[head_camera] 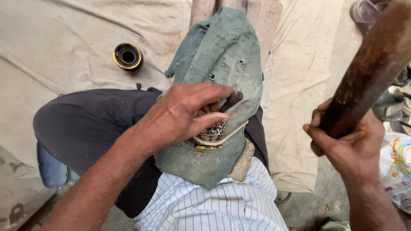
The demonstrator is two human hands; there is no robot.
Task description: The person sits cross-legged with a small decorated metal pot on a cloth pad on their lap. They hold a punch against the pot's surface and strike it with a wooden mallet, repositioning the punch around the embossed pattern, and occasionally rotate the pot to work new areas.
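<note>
We count 2 hands (pixel 180 113), 1 wooden handle (pixel 368 72), 1 thin metal rod (pixel 232 100), 1 patterned metal ring (pixel 212 131). Cloths: 1 green cloth (pixel 222 55), 1 canvas sheet (pixel 55 38). 1 black-and-gold cap (pixel 127 56) on the sheet. Approx. 2 shoes (pixel 366 13) at right edge; others too cropped to count. 1 printed plastic bag (pixel 396 164).

Ring (pixel 212 131) on cloth (pixel 222 55) over lap

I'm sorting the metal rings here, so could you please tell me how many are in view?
2: a patterned silver ring under the left hand on the green cloth, and a black-and-gold ring on the canvas sheet. The cloth may hide others.
</note>
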